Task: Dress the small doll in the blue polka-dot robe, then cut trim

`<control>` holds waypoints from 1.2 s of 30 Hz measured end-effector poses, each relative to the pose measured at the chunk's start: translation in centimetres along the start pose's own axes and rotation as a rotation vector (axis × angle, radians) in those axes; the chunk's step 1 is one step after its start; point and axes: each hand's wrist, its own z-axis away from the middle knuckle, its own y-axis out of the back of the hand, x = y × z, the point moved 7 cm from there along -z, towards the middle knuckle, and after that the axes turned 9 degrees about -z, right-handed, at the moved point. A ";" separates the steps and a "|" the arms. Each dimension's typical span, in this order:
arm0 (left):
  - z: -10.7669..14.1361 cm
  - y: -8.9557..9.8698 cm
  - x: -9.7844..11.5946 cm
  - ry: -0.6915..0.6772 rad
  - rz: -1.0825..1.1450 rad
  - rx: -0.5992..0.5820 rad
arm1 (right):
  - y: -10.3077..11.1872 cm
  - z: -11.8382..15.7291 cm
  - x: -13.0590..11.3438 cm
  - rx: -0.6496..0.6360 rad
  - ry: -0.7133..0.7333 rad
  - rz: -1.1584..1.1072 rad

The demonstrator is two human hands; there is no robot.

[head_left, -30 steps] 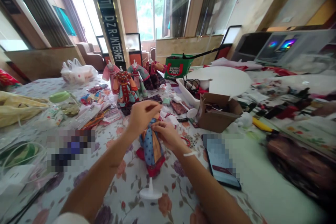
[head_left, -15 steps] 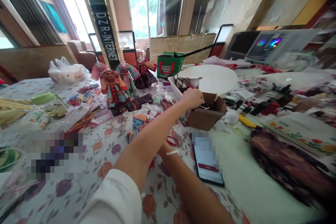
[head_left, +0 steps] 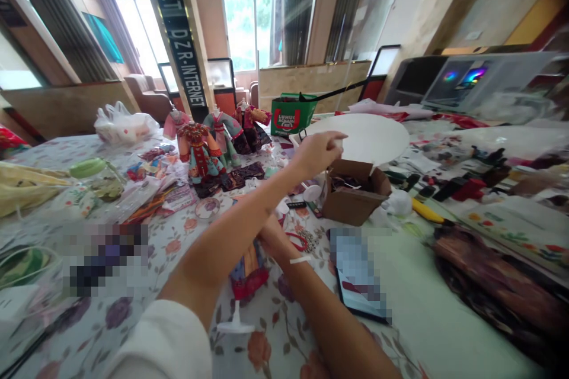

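My left hand [head_left: 316,153] reaches across above the open cardboard box [head_left: 351,206] and in front of the white round board [head_left: 377,136]. Its fingers are bent and pressed together near the tips; a small pale bit shows there, too small to name. Beneath my left forearm, my right hand [head_left: 272,232] is partly hidden. It grips a small doll dress [head_left: 249,269] in blue and orange with a red hem. From the hem a white doll stand [head_left: 236,321] sticks out towards me. Right of that wrist lie a red band [head_left: 299,240] and beads.
Several dressed doll stands [head_left: 202,151] stand at the back left. A green bag [head_left: 291,115] is behind them to the right. A phone [head_left: 360,275] lies right of my right forearm, near a dark brown bundle [head_left: 484,284]. Clutter covers the right side.
My left hand has lifted up and away from the box's near left edge. The doll dress has been turned, so its red hem and white stand now show below my forearms.
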 end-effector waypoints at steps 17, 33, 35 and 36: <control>25.7 6.6 -11.1 0.684 0.793 0.067 | -2.8 2.4 -4.6 -0.123 -0.022 -0.092; 26.5 5.6 -9.0 0.814 1.133 0.057 | -4.0 2.9 -5.2 -0.270 0.110 0.080; 26.5 5.7 -8.9 0.827 1.117 0.083 | -4.3 3.0 -5.4 -0.300 0.128 0.095; 26.4 5.9 -8.9 0.823 1.108 0.102 | -4.4 3.1 -5.5 -0.312 0.140 0.117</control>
